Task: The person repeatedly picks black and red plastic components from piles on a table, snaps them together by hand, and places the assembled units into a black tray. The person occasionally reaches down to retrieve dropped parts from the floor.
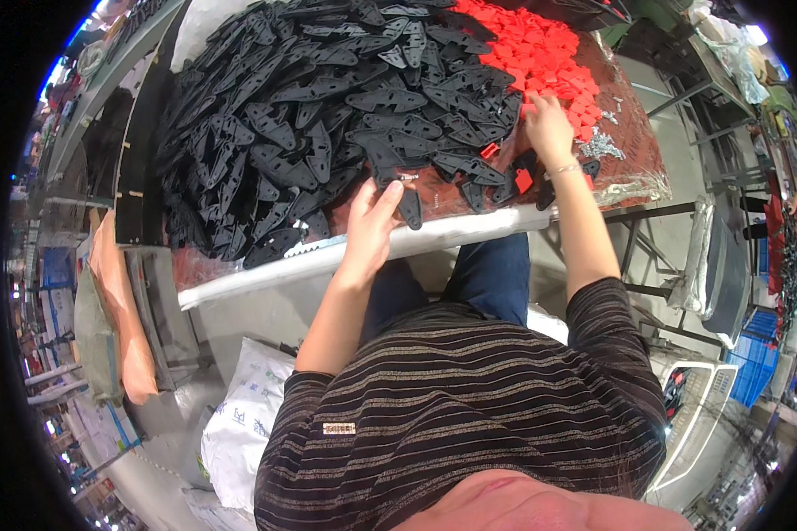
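My left hand (372,226) grips a flat black plastic part (409,202) near the table's front edge; a small metal screw shows at its top. My right hand (549,128) reaches into the edge of a heap of small red plastic pieces (531,49), fingers curled down among them; what it holds is hidden. A big pile of flat black plastic parts (328,106) covers the table's left and middle. A few black parts with red pieces fitted (522,181) lie between my hands.
A little pile of silver screws (600,146) lies right of my right wrist. The table's pale front rail (328,257) runs under my hands. White sacks (243,416) sit on the floor at my left; blue crates (757,372) stand at the right.
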The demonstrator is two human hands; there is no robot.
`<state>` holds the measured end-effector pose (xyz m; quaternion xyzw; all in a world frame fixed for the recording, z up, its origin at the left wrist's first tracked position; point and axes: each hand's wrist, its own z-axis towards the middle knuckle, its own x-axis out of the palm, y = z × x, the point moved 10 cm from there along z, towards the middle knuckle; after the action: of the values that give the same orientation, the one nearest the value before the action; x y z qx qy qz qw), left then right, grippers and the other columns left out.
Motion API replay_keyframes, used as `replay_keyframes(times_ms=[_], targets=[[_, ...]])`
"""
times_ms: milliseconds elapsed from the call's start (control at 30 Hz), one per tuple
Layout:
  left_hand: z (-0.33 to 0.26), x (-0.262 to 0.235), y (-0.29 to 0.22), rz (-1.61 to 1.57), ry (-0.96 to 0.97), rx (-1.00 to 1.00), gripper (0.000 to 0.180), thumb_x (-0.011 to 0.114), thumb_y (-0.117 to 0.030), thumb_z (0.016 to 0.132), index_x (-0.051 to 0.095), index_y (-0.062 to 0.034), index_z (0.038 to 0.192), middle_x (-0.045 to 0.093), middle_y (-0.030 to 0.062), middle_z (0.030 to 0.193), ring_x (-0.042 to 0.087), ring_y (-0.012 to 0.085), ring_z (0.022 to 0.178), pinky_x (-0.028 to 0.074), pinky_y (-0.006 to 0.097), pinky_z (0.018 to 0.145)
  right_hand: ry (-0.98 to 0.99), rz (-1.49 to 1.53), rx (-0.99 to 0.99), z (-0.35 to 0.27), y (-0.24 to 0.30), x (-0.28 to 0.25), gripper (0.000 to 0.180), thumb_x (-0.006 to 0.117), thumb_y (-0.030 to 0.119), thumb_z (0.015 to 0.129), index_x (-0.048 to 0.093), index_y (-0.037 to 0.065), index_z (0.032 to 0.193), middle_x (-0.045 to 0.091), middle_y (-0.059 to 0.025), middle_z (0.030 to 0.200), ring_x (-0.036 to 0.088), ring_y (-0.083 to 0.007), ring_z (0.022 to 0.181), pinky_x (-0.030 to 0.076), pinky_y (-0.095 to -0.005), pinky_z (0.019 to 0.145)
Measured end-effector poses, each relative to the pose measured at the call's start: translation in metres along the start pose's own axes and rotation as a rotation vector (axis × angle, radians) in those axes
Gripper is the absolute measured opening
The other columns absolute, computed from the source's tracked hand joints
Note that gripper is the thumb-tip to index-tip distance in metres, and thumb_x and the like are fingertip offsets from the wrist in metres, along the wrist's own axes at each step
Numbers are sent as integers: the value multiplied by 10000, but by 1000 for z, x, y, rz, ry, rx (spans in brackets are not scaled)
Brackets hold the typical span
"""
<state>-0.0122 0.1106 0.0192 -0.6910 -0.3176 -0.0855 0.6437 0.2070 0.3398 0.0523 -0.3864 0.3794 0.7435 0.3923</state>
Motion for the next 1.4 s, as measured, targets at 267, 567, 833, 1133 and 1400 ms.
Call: replay_keyframes(times_ms=[267,567,833,1133,1400], targets=[[-7,-3,4,-91,5,-26,155,549,-143,915,561,-49,1038,627,74,968,591,126,821,508,287,690,273,-55,-81,6,2,25,249,573,112,767,493,64,997,604,-166,967,610,-352,853,492,-449,677],[-15,11,-3,-116,-3,65,168,600,-100,880,567,-44,1035,626,56,970,590,116,877,492,250,744,471,1645,296,-107,139,-11,196,605,53,865,530,6,1039,647,-76,913,630,-123,796,528,-243,675],[-23,16,-12,11,2,167,127,600,-80,872,578,-32,988,617,24,937,563,90,868,451,242,799,274,1594,312,-128,152,-13,206,625,66,856,530,13,1031,630,-44,865,581,-80,735,476,-198,657],[-26,25,-16,94,81,193,162,569,-87,896,556,-40,1050,596,6,969,536,83,878,431,245,804,348,1561,204,-130,166,-20,181,654,69,838,552,20,979,630,-31,882,570,-65,760,475,-202,690],[-22,16,-22,227,-20,297,224,482,-213,959,463,-11,1052,566,34,939,526,77,873,439,231,741,373,1654,273,-135,168,-16,144,649,84,845,576,23,953,633,-18,842,560,-52,698,467,-193,629]])
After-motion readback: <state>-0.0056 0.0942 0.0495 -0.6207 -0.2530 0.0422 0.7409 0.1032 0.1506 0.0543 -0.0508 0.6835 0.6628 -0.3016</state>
